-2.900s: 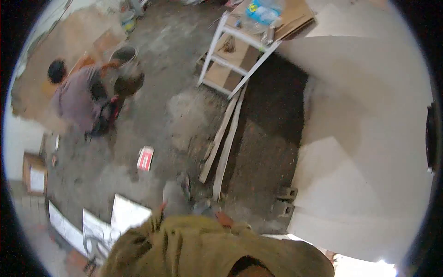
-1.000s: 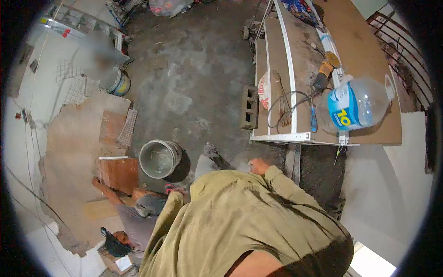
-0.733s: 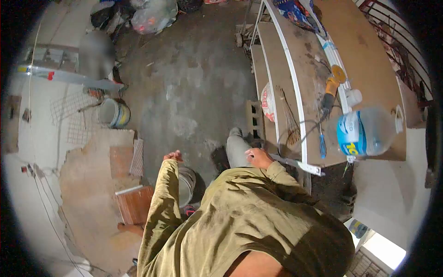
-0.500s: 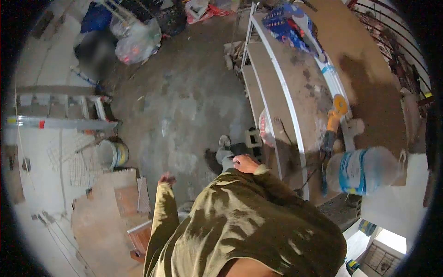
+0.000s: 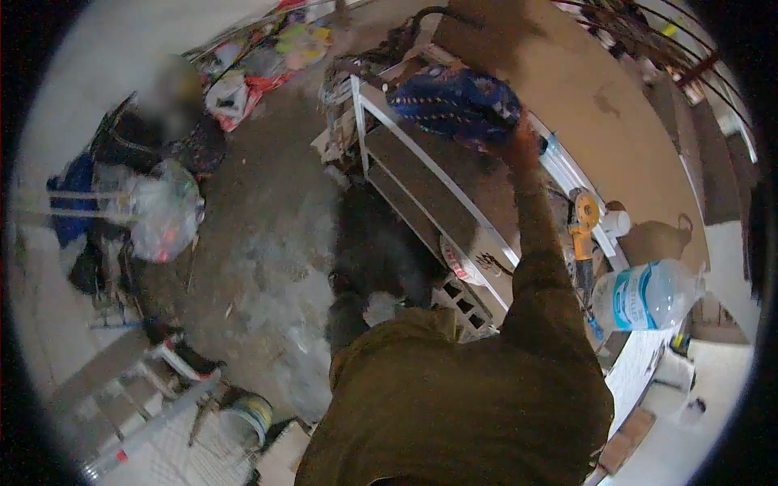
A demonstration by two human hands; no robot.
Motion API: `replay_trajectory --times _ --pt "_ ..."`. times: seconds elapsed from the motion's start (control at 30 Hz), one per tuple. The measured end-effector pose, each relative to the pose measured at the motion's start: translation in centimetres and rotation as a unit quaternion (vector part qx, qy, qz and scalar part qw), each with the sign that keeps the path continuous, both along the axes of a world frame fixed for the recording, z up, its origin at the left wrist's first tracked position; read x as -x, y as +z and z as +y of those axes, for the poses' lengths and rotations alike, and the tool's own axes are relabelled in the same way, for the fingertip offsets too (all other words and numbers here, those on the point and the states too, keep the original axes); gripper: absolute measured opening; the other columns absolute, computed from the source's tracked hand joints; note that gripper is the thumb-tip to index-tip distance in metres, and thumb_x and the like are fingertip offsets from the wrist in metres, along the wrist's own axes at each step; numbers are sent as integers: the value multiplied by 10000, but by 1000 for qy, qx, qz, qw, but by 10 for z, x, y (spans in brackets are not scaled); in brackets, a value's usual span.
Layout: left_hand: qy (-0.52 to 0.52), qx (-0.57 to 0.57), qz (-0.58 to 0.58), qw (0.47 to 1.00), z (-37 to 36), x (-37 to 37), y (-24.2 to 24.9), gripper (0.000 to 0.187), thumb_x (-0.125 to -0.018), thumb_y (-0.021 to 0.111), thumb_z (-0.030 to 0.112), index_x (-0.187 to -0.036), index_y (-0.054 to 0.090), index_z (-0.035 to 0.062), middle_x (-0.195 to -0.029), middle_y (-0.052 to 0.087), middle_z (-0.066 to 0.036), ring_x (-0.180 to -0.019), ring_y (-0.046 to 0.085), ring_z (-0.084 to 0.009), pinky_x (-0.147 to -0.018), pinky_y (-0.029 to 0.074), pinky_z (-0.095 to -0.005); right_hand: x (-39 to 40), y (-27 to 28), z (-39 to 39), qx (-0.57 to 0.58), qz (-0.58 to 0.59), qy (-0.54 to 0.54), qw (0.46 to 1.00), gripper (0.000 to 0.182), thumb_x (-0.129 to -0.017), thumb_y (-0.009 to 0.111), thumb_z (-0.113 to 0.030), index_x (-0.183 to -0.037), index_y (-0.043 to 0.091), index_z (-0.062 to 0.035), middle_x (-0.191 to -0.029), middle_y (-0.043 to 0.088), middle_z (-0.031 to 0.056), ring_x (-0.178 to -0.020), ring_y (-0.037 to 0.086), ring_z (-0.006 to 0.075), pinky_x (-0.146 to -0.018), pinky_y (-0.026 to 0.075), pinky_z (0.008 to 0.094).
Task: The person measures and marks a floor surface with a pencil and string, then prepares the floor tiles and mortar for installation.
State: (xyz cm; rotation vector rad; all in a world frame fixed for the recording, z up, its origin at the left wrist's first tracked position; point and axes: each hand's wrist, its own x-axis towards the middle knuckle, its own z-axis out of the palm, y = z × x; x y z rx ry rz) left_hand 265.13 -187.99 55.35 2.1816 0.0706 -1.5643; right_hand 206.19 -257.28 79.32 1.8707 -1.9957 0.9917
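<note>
My right arm stretches forward over the workbench. My right hand [image 5: 525, 146] is at the right edge of a dark blue patterned cloth item [image 5: 454, 105], which looks bunched. Shadow and blur hide the fingers, so I cannot make out whether they grip it. My left hand is out of view. Nearer to me on the bench, right of my forearm, lies an orange and black angle grinder [image 5: 582, 231]. A large clear water bottle [image 5: 640, 296] with a blue label lies on its side close by.
A white metal frame [image 5: 438, 166] edges the bench, with a concrete block [image 5: 466, 308] below it. Plastic bags [image 5: 166, 215] sit on the floor at left. A ladder [image 5: 154, 413] and a bucket [image 5: 247, 417] are at lower left. Another person is partly visible at upper left.
My right hand has moved from in front of my body forward to the blue patterned cloth item. My left hand has left the view. The view has turned and shifted toward the bench.
</note>
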Motion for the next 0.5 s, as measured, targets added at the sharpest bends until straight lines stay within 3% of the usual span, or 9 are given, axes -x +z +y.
replay_trajectory --times 0.03,0.07,0.13,0.17,0.23,0.3,0.37,0.5 --pt "-1 10 -4 1000 -26 -29 -5 354 -976 499 311 -1250 548 93 -1124 636 -202 -841 656 -394 -765 547 -509 18 -20 -15 -103 -93 55 989 799 -679 817 -389 -1299 489 -7 -1064 646 226 -939 625 424 -820 487 513" --pt "4 25 -8 1000 -58 -66 -9 360 -976 496 314 -1256 545 94 -1124 636 -203 -841 655 -392 -771 545 -509 33 -36 -30 -127 -4 6 992 667 -683 807 -356 -1190 561 1 -974 660 226 -875 636 428 -774 502 504" --pt "24 61 -19 998 -127 -149 -14 372 -977 492 321 -1269 538 95 -1123 636 -203 -842 652 -388 -784 542 -508 66 -65 -57 -97 45 -48 993 442 -692 778 -301 -991 659 2 -882 676 230 -833 645 432 -729 516 494" --pt "30 90 -21 995 -175 -195 -16 378 -978 490 324 -1276 535 95 -1123 636 -203 -842 651 -387 -791 541 -507 89 -62 -80 -29 6 -50 998 349 -697 760 -280 -900 685 -5 -880 678 233 -854 643 432 -730 515 491" --pt "53 157 -25 986 -267 -284 -17 390 -979 485 330 -1289 528 96 -1122 637 -204 -842 648 -383 -804 538 -506 106 -4 -86 -15 2 46 999 312 -720 715 -239 -935 677 -16 -902 680 234 -868 646 424 -743 522 468" --pt "48 213 -35 975 -362 -364 -10 402 -980 481 336 -1302 522 97 -1122 637 -204 -842 645 -380 -817 535 -505 145 -19 -113 -3 203 -129 971 293 -736 705 -235 -944 677 -30 -919 690 216 -855 657 410 -768 530 437" --pt "56 241 -49 968 -450 -419 -9 415 -982 477 343 -1315 515 98 -1121 637 -204 -843 642 -376 -830 532 -504 94 23 -101 -236 88 -189 949 452 -837 636 -306 -1219 584 -71 -1078 680 159 -945 662 341 -803 528 455" --pt "41 246 45 967 -617 -437 -44 439 -984 468 355 -1340 502 101 -1120 637 -205 -843 636 -370 -855 525 -502 116 -8 -74 -248 82 -203 944 432 -822 655 -317 -1179 612 -79 -1035 685 158 -884 670 335 -759 532 448"
